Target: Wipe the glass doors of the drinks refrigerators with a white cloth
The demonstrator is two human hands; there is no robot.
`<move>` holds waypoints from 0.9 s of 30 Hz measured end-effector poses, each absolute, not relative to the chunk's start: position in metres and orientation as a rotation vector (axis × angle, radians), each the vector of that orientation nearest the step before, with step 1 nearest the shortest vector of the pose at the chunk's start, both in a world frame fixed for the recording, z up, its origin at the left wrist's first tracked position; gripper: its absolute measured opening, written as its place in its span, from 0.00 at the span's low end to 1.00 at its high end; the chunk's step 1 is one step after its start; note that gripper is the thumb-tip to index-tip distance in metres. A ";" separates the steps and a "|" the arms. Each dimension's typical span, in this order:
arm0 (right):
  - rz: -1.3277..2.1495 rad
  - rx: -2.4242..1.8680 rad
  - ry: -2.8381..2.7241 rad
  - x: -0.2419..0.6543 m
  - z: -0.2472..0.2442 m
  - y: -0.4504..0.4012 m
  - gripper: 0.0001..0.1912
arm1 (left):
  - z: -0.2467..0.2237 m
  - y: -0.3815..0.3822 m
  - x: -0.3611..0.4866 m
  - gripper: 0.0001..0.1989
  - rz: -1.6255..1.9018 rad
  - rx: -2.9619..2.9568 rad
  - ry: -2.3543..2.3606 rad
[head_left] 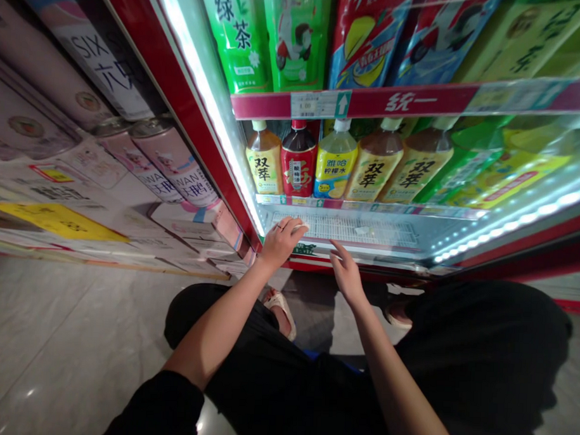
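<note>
My left hand (280, 244) is at the front left of the fridge's bottom level, its fingers bent and closed around a small white thing (301, 227). Only an edge of that white thing shows; it could be a cloth or tissue, and I cannot tell which. Beside it, to the right, my right hand (346, 270) hovers before the fridge's lower edge with the index finger stretched out and nothing in it. The white wire rack (389, 232) at the bottom lies just beyond both hands, with a small pale scrap (364, 231) on it.
A shelf of drink bottles (337, 159) stands above the rack, under a purple price strip (418, 100) and larger cartons or bottles. Stacked cans (175, 153) and boxes fill the left side. A red frame (199, 106) edges the fridge. My knees flank the grey floor (77, 324).
</note>
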State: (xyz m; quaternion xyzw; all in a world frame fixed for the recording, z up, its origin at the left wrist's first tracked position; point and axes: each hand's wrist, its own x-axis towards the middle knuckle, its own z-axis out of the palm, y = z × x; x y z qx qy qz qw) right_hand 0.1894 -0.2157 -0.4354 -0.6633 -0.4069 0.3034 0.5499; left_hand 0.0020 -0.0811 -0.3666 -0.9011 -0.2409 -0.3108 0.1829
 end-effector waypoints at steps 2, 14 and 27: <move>0.721 -1.567 -0.965 0.188 -0.436 -0.216 0.29 | -0.369 -0.083 0.004 0.09 -0.758 -2.586 -0.642; 0.752 -1.547 -0.918 0.191 -0.433 -0.218 0.29 | -0.353 -0.086 0.013 0.11 -0.878 -2.563 -0.610; 0.729 -1.545 -0.901 0.190 -0.435 -0.219 0.28 | -0.351 -0.087 0.023 0.11 -0.920 -2.567 -0.556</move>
